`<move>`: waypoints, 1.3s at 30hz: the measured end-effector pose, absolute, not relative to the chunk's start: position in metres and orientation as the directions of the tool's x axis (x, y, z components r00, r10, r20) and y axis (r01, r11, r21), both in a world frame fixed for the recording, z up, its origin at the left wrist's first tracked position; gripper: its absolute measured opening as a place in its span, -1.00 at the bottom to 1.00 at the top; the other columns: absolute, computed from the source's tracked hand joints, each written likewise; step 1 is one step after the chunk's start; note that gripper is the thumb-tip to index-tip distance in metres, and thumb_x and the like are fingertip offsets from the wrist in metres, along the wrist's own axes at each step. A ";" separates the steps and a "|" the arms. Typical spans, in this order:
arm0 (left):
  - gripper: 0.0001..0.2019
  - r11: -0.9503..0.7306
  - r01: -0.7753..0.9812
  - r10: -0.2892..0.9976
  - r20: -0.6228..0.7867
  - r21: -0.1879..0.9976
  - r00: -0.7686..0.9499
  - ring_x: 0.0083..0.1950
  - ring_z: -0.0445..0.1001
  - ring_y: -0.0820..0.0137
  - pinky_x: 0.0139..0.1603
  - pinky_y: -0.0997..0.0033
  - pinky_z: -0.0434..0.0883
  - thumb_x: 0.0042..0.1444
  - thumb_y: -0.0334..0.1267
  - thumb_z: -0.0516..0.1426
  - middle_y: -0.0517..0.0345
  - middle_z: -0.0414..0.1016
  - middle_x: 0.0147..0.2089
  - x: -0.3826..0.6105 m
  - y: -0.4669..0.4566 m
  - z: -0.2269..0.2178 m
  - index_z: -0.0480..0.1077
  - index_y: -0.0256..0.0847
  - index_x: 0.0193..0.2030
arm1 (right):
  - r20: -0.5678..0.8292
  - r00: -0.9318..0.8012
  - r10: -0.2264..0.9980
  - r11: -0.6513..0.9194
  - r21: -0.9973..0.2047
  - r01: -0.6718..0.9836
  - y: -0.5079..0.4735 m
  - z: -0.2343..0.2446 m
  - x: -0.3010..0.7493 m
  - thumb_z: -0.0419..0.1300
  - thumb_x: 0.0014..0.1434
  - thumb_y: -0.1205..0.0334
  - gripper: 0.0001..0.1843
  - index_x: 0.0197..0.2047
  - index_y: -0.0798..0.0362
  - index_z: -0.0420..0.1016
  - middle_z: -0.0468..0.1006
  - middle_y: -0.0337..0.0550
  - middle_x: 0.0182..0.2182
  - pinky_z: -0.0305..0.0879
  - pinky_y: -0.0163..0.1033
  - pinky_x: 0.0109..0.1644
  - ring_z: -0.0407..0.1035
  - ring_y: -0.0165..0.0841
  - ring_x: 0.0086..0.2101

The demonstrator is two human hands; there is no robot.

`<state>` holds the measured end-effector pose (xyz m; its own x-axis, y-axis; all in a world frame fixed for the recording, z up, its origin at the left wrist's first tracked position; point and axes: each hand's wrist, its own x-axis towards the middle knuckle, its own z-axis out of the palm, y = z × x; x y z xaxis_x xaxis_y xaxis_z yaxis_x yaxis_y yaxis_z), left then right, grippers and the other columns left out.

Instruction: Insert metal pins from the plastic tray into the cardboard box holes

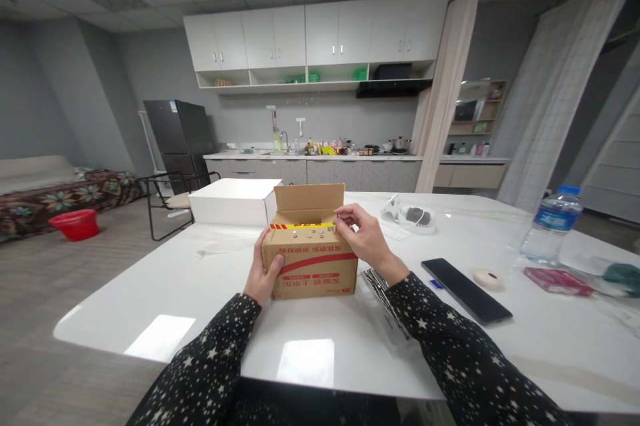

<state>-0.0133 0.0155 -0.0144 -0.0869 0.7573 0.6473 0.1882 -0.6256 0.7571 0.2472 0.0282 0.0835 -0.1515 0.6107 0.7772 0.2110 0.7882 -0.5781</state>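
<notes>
Sleeves (215,346) flank a cardboard box (315,276) on the table (200,293), the left hand (261,273) clasping its side, best firmly for steadiness, the right hand (369,241) with fingers (349,211) narrowed at the top edge, their hold unclear.

Grey walls (240,123), white cupboards (289,36), dark fridge (173,129); pale curtains (453,73)

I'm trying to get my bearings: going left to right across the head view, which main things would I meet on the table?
White box → carton → metal pieces → phone → bottle. Overlapping things are left out.
</notes>
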 end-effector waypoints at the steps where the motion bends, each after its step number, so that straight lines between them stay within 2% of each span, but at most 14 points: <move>1: -0.23 -0.623 0.187 0.760 0.644 0.760 -0.085 0.35 0.33 0.05 0.33 -0.01 0.37 0.23 0.09 0.16 -0.17 0.20 0.42 -0.013 0.015 -0.014 -0.02 -0.13 0.46 | 0.779 -0.151 0.608 0.790 -0.575 0.213 0.028 0.083 0.247 0.21 0.25 0.14 -0.83 -0.12 0.02 0.47 0.59 -0.15 -0.30 0.48 -0.20 -0.19 0.51 -0.30 -0.28; 7: -0.22 -0.624 0.196 0.757 0.647 0.757 -0.090 0.39 0.29 0.05 0.38 -0.03 0.30 0.22 0.09 0.16 -0.17 0.18 0.44 -0.013 0.016 -0.015 -0.02 -0.12 0.47 | 0.804 -0.140 0.578 0.807 -0.538 0.243 0.026 0.077 0.245 0.16 0.30 0.15 -0.83 -0.09 -0.01 0.46 0.60 -0.16 -0.29 0.47 -0.18 -0.15 0.50 -0.31 -0.28; 14: -0.22 -0.617 0.185 0.765 0.638 0.765 -0.089 0.41 0.27 0.06 0.40 0.00 0.28 0.22 0.08 0.16 -0.15 0.14 0.46 -0.013 0.015 -0.014 -0.02 -0.11 0.47 | 0.825 -0.109 0.555 0.819 -0.519 0.244 0.026 0.067 0.242 0.15 0.33 0.13 -0.79 0.00 -0.03 0.42 0.62 -0.14 -0.23 0.45 -0.13 0.00 0.53 -0.27 -0.18; 19: -0.22 -0.627 0.213 0.753 0.653 0.749 -0.082 0.43 0.23 0.04 0.43 -0.05 0.22 0.22 0.06 0.17 -0.18 0.10 0.48 -0.015 0.017 -0.016 -0.03 -0.14 0.47 | 0.778 -0.123 0.617 0.785 -0.595 0.174 0.025 0.062 0.240 0.12 0.36 0.07 -0.73 0.06 -0.03 0.37 0.66 -0.13 -0.27 0.49 -0.14 -0.06 0.57 -0.27 -0.20; 26: -0.22 -0.626 0.206 0.755 0.650 0.752 -0.080 0.43 0.22 0.05 0.44 -0.06 0.21 0.22 0.05 0.17 -0.16 0.12 0.47 -0.016 0.018 -0.018 -0.04 -0.13 0.47 | 0.775 -0.070 0.628 0.774 -0.612 0.161 0.023 0.062 0.236 0.11 0.36 0.00 -0.70 0.04 -0.02 0.39 0.67 -0.14 -0.31 0.51 -0.10 -0.06 0.59 -0.25 -0.24; 31: -0.20 -0.623 0.212 0.756 0.649 0.753 -0.084 0.41 0.25 0.04 0.41 -0.06 0.24 0.22 0.06 0.17 -0.18 0.15 0.45 -0.015 0.017 -0.017 -0.06 -0.14 0.49 | 0.751 -0.038 0.659 0.748 -0.650 0.135 0.022 0.061 0.235 0.13 0.34 0.01 -0.71 0.02 -0.02 0.41 0.67 -0.13 -0.32 0.50 -0.12 -0.08 0.59 -0.24 -0.25; 39: -0.22 -0.627 0.203 0.754 0.652 0.752 -0.085 0.37 0.31 0.03 0.35 -0.03 0.34 0.21 0.06 0.18 -0.17 0.20 0.43 -0.014 0.015 -0.015 -0.01 -0.13 0.47 | 0.755 -0.035 0.654 0.751 -0.644 0.143 0.020 0.061 0.234 0.14 0.34 0.06 -0.75 0.00 -0.01 0.41 0.67 -0.13 -0.32 0.49 -0.13 -0.08 0.59 -0.24 -0.25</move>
